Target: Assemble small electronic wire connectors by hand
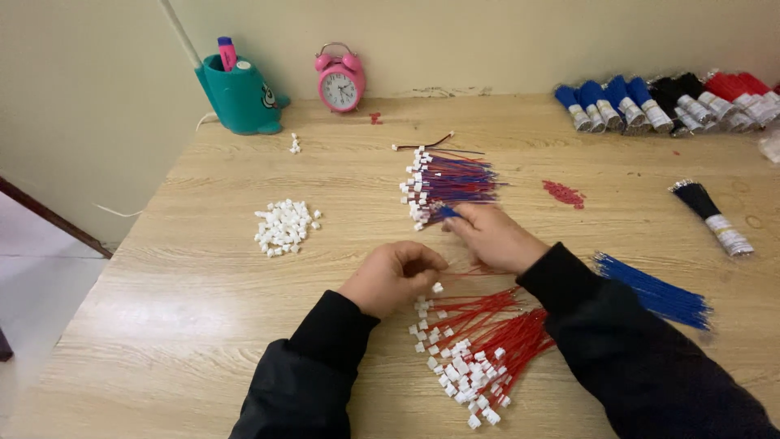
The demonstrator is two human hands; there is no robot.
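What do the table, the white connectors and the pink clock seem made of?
Table: light wood or laminate, matte, grain lines visible. White connectors: apparently moulded plastic, small opaque blocks. Pink clock: probably painted metal or plastic, slightly glossy; hard to tell.

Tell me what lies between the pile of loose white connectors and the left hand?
In the head view, only bare wooden table lies between the white connector pile and the left hand.

Both hands, left (pixel 392 276) and right (pixel 491 236), touch red wires (pixel 487 333) with white connectors.
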